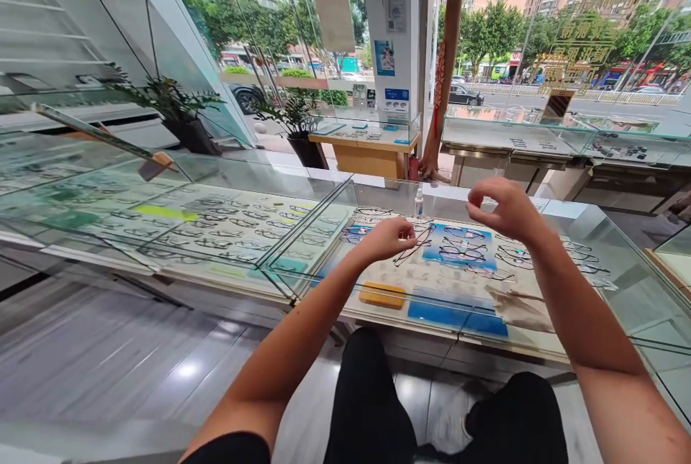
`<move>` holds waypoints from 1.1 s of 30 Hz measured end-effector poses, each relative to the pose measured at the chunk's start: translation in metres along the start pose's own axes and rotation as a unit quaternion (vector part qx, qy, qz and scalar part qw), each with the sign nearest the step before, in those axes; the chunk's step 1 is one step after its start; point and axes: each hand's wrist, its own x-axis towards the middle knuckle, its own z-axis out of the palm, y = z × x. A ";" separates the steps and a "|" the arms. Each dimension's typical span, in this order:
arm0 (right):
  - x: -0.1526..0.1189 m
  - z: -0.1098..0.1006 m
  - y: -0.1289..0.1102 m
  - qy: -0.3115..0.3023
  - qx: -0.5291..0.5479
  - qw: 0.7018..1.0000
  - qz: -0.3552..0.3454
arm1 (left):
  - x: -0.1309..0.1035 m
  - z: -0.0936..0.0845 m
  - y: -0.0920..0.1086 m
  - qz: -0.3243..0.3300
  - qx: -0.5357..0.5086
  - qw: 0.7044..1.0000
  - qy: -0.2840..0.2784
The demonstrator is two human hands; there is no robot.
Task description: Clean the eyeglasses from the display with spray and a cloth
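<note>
My left hand is over the glass display case, its fingers curled closed at a thin dark pair of eyeglasses. The eyeglasses lie at a slant, with slim temples running down and to the left. My right hand is raised to the right, apart from the eyeglasses. Its thumb and fingers bend together into a loop, and anything between the tips is too small to make out. A small white spray bottle stands upright beyond the hands.
Inside the case, several frames rest on a blue mat. Near its front are a yellow-orange block and a blue sheet. More showcases stretch left, with a leaning mirror-like panel. Potted plants and a wooden-fronted counter stand beyond.
</note>
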 end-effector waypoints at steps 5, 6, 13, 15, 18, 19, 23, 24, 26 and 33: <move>-0.058 0.024 -0.012 0.015 0.146 0.980 0.131 | -0.008 0.051 0.001 0.000 -0.214 0.975 0.066; -0.069 0.035 -0.015 0.024 0.196 0.965 0.173 | -0.010 0.064 0.000 -0.002 -0.250 0.965 0.076; -0.135 0.118 -0.026 0.100 0.327 0.888 0.307 | -0.016 0.131 0.007 -0.024 -0.417 0.903 0.103; -0.144 0.132 -0.025 0.121 0.348 0.870 0.328 | -0.016 0.136 0.010 -0.027 -0.442 0.891 0.103; -0.150 0.141 -0.021 0.144 0.370 0.849 0.349 | -0.017 0.136 0.013 -0.026 -0.466 0.880 0.086; -0.150 0.141 -0.019 0.148 0.376 0.844 0.353 | -0.018 0.134 0.013 -0.025 -0.471 0.878 0.079; -0.148 0.141 -0.015 0.137 0.400 0.832 0.358 | -0.020 0.131 0.013 -0.022 -0.479 0.875 0.068; -0.147 0.140 -0.014 0.131 0.406 0.830 0.358 | -0.021 0.131 0.013 -0.023 -0.481 0.874 0.068; -0.145 0.139 -0.013 0.117 0.417 0.827 0.358 | -0.022 0.130 0.013 -0.024 -0.484 0.872 0.068; -0.148 0.132 -0.017 0.074 0.446 0.819 0.354 | -0.026 0.128 0.013 -0.027 -0.496 0.866 0.065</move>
